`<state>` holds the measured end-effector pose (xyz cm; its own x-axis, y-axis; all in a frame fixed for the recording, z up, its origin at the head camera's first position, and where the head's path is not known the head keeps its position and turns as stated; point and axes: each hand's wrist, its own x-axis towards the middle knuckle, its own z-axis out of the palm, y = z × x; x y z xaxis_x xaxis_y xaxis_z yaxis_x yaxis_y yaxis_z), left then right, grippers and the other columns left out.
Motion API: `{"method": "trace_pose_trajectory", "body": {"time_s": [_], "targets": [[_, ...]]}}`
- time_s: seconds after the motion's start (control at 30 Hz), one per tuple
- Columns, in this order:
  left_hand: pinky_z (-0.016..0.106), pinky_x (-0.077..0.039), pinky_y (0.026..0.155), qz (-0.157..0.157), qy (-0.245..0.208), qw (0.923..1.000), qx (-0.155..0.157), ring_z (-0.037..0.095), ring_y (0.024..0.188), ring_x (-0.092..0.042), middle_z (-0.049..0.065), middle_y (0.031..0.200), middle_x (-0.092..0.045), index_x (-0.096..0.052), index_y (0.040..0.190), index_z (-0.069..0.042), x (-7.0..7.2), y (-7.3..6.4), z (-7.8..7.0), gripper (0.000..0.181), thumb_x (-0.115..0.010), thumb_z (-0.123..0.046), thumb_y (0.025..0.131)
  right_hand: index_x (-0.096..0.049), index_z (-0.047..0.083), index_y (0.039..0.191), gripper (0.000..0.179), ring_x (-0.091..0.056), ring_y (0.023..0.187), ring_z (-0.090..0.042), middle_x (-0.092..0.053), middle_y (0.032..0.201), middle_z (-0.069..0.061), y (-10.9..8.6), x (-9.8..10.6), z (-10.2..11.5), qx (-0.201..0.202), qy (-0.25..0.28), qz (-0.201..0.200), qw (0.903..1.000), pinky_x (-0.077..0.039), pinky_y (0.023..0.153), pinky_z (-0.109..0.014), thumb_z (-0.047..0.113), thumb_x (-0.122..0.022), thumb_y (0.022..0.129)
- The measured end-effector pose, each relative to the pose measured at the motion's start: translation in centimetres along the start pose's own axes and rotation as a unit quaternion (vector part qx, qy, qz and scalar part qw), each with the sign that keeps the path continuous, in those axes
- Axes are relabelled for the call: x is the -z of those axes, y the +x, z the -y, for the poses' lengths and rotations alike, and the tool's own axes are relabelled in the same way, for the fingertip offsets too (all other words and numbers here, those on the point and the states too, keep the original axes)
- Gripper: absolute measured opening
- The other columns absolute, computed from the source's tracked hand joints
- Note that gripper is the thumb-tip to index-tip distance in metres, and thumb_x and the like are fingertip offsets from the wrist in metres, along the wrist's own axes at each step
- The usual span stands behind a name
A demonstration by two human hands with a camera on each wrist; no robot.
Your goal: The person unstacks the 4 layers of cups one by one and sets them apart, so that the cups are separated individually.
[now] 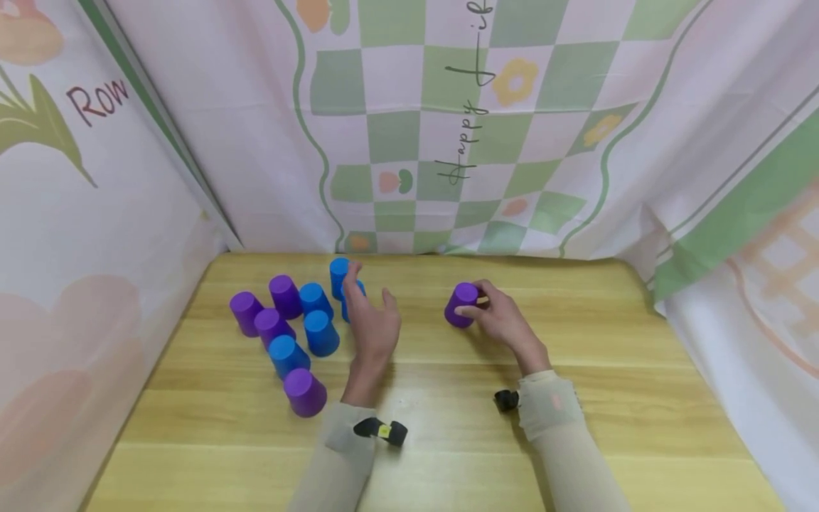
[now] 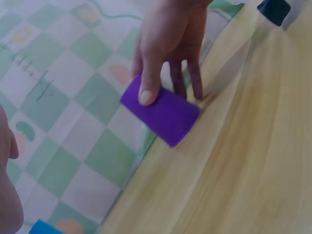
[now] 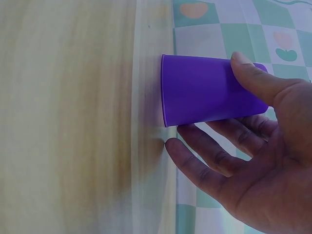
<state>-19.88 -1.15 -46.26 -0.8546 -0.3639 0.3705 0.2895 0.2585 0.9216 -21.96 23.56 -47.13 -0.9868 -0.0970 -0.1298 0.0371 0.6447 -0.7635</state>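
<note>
My right hand [image 1: 505, 320] pinches an upside-down purple cup [image 1: 462, 306] between thumb and fingers, right of the table's middle. In the right wrist view, the thumb lies across the side of that purple cup [image 3: 209, 90], and its wide rim faces the table; whether the rim touches the wood I cannot tell. My left hand [image 1: 376, 327] is beside the cup group with its fingers extended and nothing visible in its grasp. Just beyond it, a blue cup [image 1: 346, 307] is partly hidden by the fingers. Another blue cup [image 1: 339, 276] stands behind that one.
Left of my left hand stand several upside-down cups, among them a blue cup [image 1: 322, 334], a purple cup [image 1: 246, 313] and the nearest purple cup [image 1: 305, 392]. The wooden table [image 1: 448, 434] ends at a checkered curtain [image 1: 448, 142]; cloth also hangs at both sides.
</note>
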Motion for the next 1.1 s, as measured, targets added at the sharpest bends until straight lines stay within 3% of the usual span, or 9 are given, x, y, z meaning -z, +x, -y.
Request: {"method": "trace_pose_trajectory", "body": {"time_s": [0.17, 0.33, 0.5, 0.67, 0.8, 0.93, 1.1], "targets": [[0.050, -0.032, 0.128, 0.056, 0.004, 0.9983, -0.016, 0.029, 0.155, -0.037, 0.015, 0.159, -0.045, -0.038, 0.155, -0.007, -1.6, -0.9, 0.1, 0.065, -0.061, 0.004, 0.096, -0.052, 0.012, 0.145, 0.058, -0.062, 0.128, -0.043, -0.061, 0.143, -0.021, 0.1, 0.1, 0.1, 0.002, -0.002, -0.004, 1.0000, -0.056, 0.102, -0.056, 0.041, -0.073, 0.099], [0.050, -0.029, 0.128, 0.147, 0.005, 0.9890, -0.012, 0.031, 0.157, -0.033, 0.014, 0.162, -0.044, -0.041, 0.155, -0.008, -3.6, -1.6, 0.7, 0.071, -0.062, 0.009, 0.090, -0.054, 0.011, 0.143, 0.057, -0.063, 0.127, -0.044, -0.062, 0.142, -0.021, 0.2, 0.4, 0.0, 0.011, -0.005, -0.009, 0.9999, -0.056, 0.102, -0.057, 0.041, -0.074, 0.098], [0.054, -0.032, 0.126, 0.256, 0.028, 0.9659, 0.031, 0.035, 0.154, -0.037, 0.010, 0.164, -0.042, -0.036, 0.160, -0.013, -5.8, -1.9, 1.7, 0.082, -0.071, 0.003, 0.087, -0.055, 0.013, 0.145, 0.060, -0.064, 0.126, -0.044, -0.062, 0.143, -0.020, 0.2, 0.4, -0.3, 0.032, 0.007, 0.008, 0.9994, -0.053, 0.106, -0.059, 0.040, -0.077, 0.096], [0.054, -0.035, 0.125, 0.330, 0.050, 0.9426, 0.023, 0.037, 0.150, -0.044, 0.015, 0.163, -0.041, -0.030, 0.163, -0.008, -7.5, -2.3, 2.4, 0.090, -0.078, -0.004, 0.087, -0.045, 0.004, 0.153, 0.069, -0.061, 0.129, -0.049, -0.056, 0.148, -0.026, -0.2, 1.1, -1.0, 0.058, 0.049, 0.034, 0.9965, -0.051, 0.109, -0.060, 0.022, -0.078, 0.095], [0.053, -0.038, 0.123, 0.345, 0.062, 0.9366, 0.012, 0.037, 0.145, -0.049, 0.017, 0.160, -0.043, -0.029, 0.163, -0.005, -8.3, -2.5, 2.5, 0.092, -0.079, -0.001, 0.085, -0.040, -0.005, 0.154, 0.065, -0.059, 0.130, -0.053, -0.054, 0.147, -0.033, -0.4, 2.2, -1.4, 0.080, 0.066, 0.022, 0.9943, -0.052, 0.108, -0.061, 0.002, -0.069, 0.096], [0.051, -0.042, 0.121, 0.330, 0.058, 0.9419, 0.026, 0.037, 0.143, -0.052, 0.017, 0.158, -0.047, -0.033, 0.161, -0.005, -9.0, -2.7, 2.5, 0.085, -0.078, -0.004, 0.089, -0.041, -0.008, 0.153, 0.055, -0.059, 0.129, -0.054, -0.054, 0.145, -0.036, -0.7, 3.3, -1.7, 0.079, 0.065, 0.002, 0.9948, -0.052, 0.108, -0.059, -0.005, -0.058, 0.100], [0.049, -0.044, 0.119, 0.311, 0.046, 0.9488, 0.033, 0.035, 0.139, -0.056, 0.017, 0.152, -0.056, -0.044, 0.154, -0.004, -9.9, -2.8, 2.8, 0.073, -0.079, -0.006, 0.091, -0.045, -0.009, 0.149, 0.049, -0.062, 0.125, -0.052, -0.059, 0.140, -0.035, -1.1, 4.1, -2.2, 0.073, 0.038, -0.014, 0.9965, -0.054, 0.107, -0.058, -0.003, -0.058, 0.102]]}}
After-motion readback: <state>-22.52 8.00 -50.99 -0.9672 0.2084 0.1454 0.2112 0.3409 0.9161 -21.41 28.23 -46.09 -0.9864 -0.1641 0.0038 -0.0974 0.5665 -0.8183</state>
